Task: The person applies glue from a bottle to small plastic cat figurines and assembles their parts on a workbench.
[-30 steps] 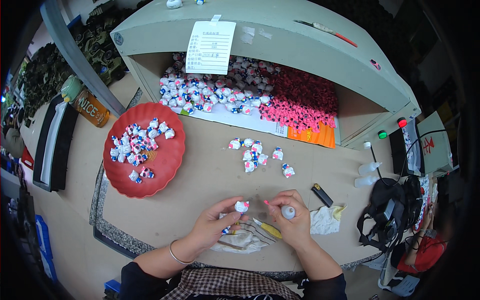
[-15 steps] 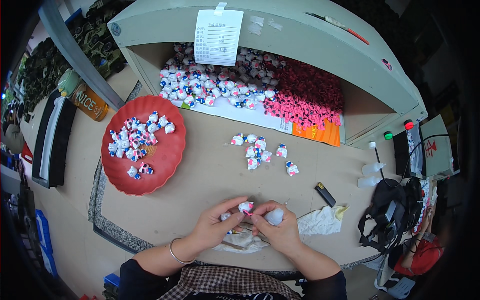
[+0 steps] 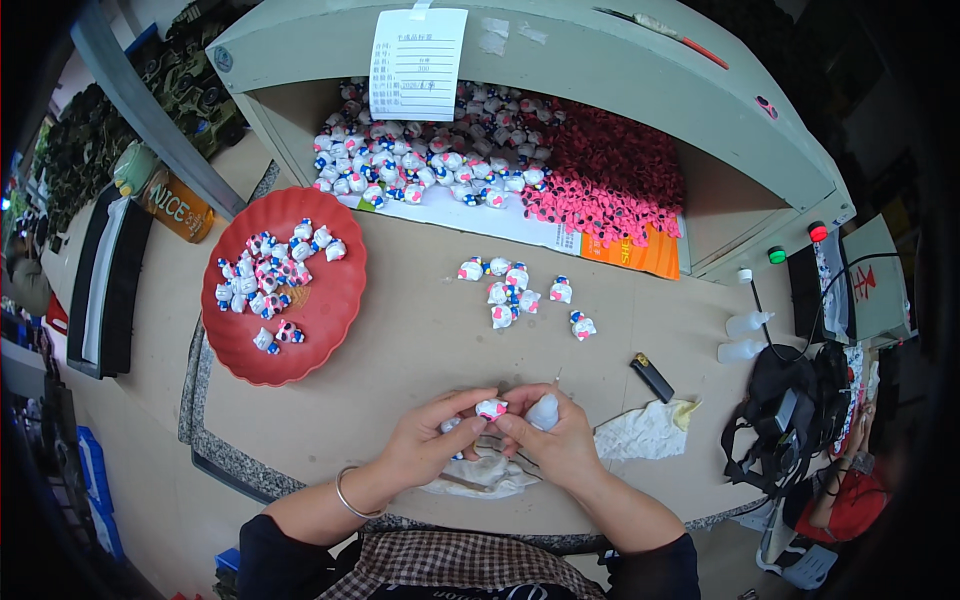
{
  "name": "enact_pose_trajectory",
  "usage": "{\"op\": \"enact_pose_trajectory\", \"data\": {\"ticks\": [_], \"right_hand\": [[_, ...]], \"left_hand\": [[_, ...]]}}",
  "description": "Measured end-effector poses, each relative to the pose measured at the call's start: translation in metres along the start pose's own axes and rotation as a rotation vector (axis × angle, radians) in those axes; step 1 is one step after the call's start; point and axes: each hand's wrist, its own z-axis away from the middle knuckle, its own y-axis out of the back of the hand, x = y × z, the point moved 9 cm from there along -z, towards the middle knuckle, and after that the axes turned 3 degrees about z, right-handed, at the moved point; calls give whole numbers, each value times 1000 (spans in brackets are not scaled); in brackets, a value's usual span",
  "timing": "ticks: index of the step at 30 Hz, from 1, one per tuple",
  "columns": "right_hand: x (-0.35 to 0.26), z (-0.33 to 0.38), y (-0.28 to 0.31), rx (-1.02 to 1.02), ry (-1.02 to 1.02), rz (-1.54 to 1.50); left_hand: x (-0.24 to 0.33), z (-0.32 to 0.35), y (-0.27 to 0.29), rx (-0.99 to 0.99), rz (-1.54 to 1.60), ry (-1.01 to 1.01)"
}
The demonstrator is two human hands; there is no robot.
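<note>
Close to the table's front edge, my left hand (image 3: 428, 437) is closed on a small white cat figurine (image 3: 491, 409) with pink parts. A second white-and-blue figurine (image 3: 450, 426) is tucked in the same hand, partly hidden. My right hand (image 3: 556, 441) pinches the held figurine's right side with thumb and forefinger. In its curled fingers it also keeps a small translucent squeeze bottle (image 3: 543, 412) with a thin needle tip pointing up. Beyond my hands lies a loose group of similar figurines (image 3: 516, 294). Under my hands is a crumpled pale cloth (image 3: 490, 476).
At left stands a red scalloped bowl (image 3: 340, 340) holding several figurines. The shelf bay behind holds piled figurines (image 3: 400, 160) and small pink pieces (image 3: 600, 210). At right are a black lighter (image 3: 652, 377), a white cloth (image 3: 648, 432), two small bottles (image 3: 742, 350) and a black bag (image 3: 775, 425).
The held figurine has turned, and my right fingers have moved up from the pink piece below it to the figurine's side. The whole view has shifted slightly.
</note>
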Motion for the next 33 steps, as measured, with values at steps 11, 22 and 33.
{"op": "enact_pose_trajectory", "data": {"ticks": [11, 22, 33], "right_hand": [[-6, -2, 0, -1, 131, 216], [-9, -5, 2, 24, 255, 422], [-25, -1, 36, 144, 301, 382]], "left_hand": [[-18, -5, 0, 19, 187, 166], [-17, -4, -1, -5, 148, 175], [35, -1, 52, 265, 681, -153]]}}
